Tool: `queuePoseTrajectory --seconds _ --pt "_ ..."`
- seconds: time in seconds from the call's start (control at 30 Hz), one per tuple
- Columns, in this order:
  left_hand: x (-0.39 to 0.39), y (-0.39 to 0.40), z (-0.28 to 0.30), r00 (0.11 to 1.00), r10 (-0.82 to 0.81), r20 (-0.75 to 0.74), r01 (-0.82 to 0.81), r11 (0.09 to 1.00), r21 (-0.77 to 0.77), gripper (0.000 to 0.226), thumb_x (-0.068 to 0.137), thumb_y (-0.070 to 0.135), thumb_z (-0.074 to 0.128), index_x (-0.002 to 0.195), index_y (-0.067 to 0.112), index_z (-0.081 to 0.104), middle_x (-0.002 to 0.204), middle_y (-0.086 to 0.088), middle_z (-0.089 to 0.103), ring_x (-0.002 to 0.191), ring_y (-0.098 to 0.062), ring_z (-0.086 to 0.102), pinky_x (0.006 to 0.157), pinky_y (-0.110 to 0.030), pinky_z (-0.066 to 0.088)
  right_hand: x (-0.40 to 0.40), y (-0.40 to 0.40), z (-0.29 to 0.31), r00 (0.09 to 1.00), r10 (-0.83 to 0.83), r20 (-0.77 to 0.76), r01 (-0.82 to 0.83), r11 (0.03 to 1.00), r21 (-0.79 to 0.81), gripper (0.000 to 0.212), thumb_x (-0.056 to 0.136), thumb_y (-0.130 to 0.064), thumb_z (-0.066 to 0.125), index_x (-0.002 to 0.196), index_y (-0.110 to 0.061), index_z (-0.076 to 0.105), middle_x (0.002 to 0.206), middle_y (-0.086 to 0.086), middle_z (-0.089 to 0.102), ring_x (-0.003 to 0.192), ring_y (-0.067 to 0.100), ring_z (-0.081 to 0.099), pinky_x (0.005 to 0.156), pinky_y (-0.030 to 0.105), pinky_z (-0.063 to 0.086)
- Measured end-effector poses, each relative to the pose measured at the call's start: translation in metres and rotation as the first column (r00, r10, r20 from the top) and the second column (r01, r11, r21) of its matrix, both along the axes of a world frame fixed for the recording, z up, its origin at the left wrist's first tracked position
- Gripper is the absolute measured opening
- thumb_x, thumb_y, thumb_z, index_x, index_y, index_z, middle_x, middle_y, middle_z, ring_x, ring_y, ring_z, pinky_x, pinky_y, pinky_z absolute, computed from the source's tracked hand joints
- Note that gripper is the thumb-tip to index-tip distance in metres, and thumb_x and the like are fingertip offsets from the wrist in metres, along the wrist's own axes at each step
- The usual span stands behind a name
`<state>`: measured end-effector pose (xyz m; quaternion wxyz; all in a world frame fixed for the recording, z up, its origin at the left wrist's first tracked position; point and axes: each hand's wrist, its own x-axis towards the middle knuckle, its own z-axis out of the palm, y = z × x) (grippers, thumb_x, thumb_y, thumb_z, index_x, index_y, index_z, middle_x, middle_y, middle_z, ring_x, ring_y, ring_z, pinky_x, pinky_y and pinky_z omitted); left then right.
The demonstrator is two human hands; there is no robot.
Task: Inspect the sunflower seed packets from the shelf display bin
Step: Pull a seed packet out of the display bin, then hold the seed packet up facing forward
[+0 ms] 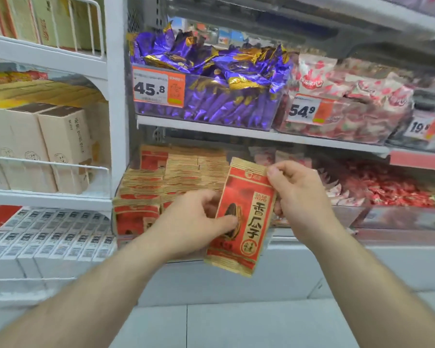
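White metal shop shelves (249, 133), grey tile floor (236, 325). Both hands, left (194, 222) and right (301, 194), pinch one glossy red-gold seed packet (244, 217), near the stacked packets (161, 182).

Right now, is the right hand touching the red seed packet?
Touching. The head view shows the right hand pinching the seed packet at its upper right edge, thumb lying on the front.

a shop: shelves (261, 134) of packaged snacks (211, 79) in bins behind orange price tags (158, 87)
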<state>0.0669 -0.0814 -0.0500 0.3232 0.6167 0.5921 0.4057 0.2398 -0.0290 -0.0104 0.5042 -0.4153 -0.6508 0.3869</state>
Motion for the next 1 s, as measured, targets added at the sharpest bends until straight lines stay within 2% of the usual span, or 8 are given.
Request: queuePoseTrajectory --seconds 0.07,0.13,0.3,0.37,0.47,0.57,0.73,1.0 --pt "0.008 -0.001 -0.009 0.994 -0.052 0.093 0.058 0.996 -0.064 0.019 0.081 0.025 0.077 0.099 0.027 0.072 0.093 0.009 0.076 0.088 -0.006 0.071 0.087 -0.038 0.057 0.009 -0.002 -0.007 1.000 0.004 -0.015 -0.004 0.999 -0.037 0.020 0.101 -0.010 0.052 0.082 -0.008 0.059 0.045 -0.011 0.055 0.037 0.000 0.048 0.038 0.016 0.036" --pt "0.014 -0.003 -0.019 0.981 -0.070 0.181 0.090 0.990 -0.106 0.017 0.084 0.018 0.076 0.100 0.023 0.072 0.094 0.002 0.076 0.088 -0.015 0.073 0.085 -0.043 0.058 0.018 -0.005 -0.014 0.999 0.017 -0.038 -0.020 0.995 -0.097 0.018 0.102 -0.014 0.051 0.088 -0.007 0.060 0.047 -0.010 0.056 0.038 0.001 0.050 0.038 0.017 0.037" --pt "0.029 -0.005 -0.042 0.976 -0.058 0.210 0.084 0.990 -0.117 0.015 0.085 0.015 0.075 0.099 0.018 0.071 0.088 -0.001 0.077 0.077 -0.011 0.073 0.059 -0.018 0.051 0.034 -0.009 -0.035 1.000 0.017 -0.023 -0.021 0.982 -0.189 0.029 0.105 -0.015 0.042 0.083 -0.006 0.058 0.044 -0.010 0.053 0.035 0.001 0.046 0.038 0.017 0.036" --pt "0.033 -0.005 -0.049 0.972 -0.051 0.227 0.080 0.990 -0.118 0.014 0.085 0.015 0.074 0.097 0.019 0.071 0.088 0.000 0.077 0.078 -0.011 0.074 0.061 -0.020 0.054 0.040 -0.009 -0.042 1.000 0.015 -0.003 -0.015 0.980 -0.199 0.028 0.105 -0.014 0.042 0.085 -0.006 0.059 0.044 -0.009 0.053 0.036 0.002 0.046 0.038 0.016 0.037" --pt "0.039 -0.008 -0.054 0.968 -0.050 0.245 0.075 0.992 -0.098 0.014 0.084 0.016 0.074 0.097 0.019 0.071 0.088 0.001 0.077 0.083 -0.015 0.074 0.078 -0.034 0.060 0.048 -0.007 -0.052 0.999 0.018 0.037 -0.011 0.982 -0.190 0.025 0.105 -0.016 0.044 0.094 -0.007 0.064 0.048 -0.007 0.056 0.039 0.006 0.045 0.041 0.019 0.037" --pt "0.042 -0.009 -0.055 0.967 -0.043 0.252 0.062 0.996 -0.065 0.014 0.084 0.018 0.074 0.097 0.021 0.071 0.089 0.002 0.077 0.086 -0.016 0.074 0.085 -0.041 0.058 0.052 -0.007 -0.056 0.997 0.029 0.072 -0.015 0.982 -0.188 0.025 0.104 -0.018 0.045 0.089 -0.012 0.064 0.051 -0.006 0.060 0.042 0.007 0.047 0.044 0.022 0.038" --pt "0.039 -0.010 -0.053 0.958 -0.028 0.284 0.032 0.999 -0.010 0.012 0.085 0.018 0.072 0.097 0.022 0.071 0.087 0.003 0.077 0.082 -0.013 0.074 0.079 -0.036 0.057 0.051 -0.009 -0.058 0.988 0.078 0.135 -0.056 0.986 -0.159 0.026 0.103 -0.018 0.048 0.088 -0.013 0.069 0.060 -0.003 0.066 0.047 0.011 0.050 0.045 0.023 0.041" --pt "0.034 -0.007 -0.056 0.935 0.006 0.354 -0.007 1.000 0.000 0.015 0.086 0.019 0.070 0.101 0.021 0.071 0.087 0.000 0.077 0.081 -0.019 0.074 0.075 -0.042 0.057 0.054 -0.013 -0.065 0.959 0.134 0.251 -0.083 0.976 -0.204 0.019 0.101 -0.021 0.051 0.098 -0.020 0.070 0.071 -0.005 0.072 0.052 0.011 0.055 0.049 0.024 0.045"
